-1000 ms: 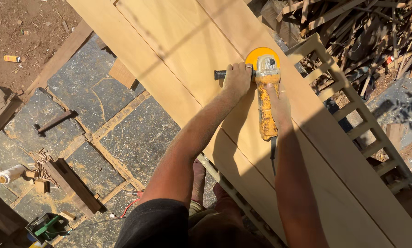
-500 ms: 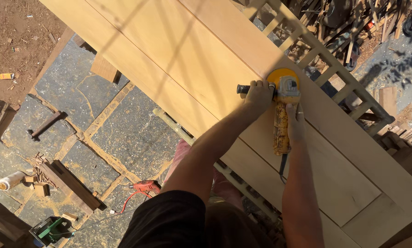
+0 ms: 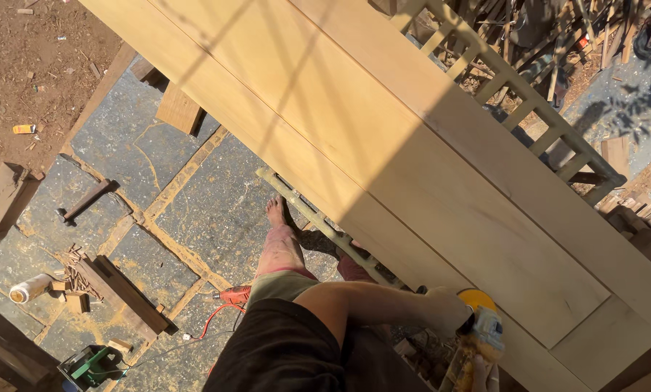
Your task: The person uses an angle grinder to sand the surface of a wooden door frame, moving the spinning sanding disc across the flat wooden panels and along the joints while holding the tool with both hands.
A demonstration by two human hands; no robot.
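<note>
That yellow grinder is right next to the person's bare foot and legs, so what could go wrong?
1. The yellow grinder sits at the near edge of the wooden door panel, close to the person's body; a slip might send its disc toward the legs.
2. The bare foot stands unprotected on the stone floor, where scattered wood scraps could hurt it.
3. The red drill and its cord lie near the foot, so the person might trip.

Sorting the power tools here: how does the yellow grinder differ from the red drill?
The yellow angle grinder is gripped by the left hand and right hand at the wooden door panel's near end; the red drill lies untouched on the stone floor. The grinder is yellow with a round disc guard; the drill is red, trailing a red cord.
</note>
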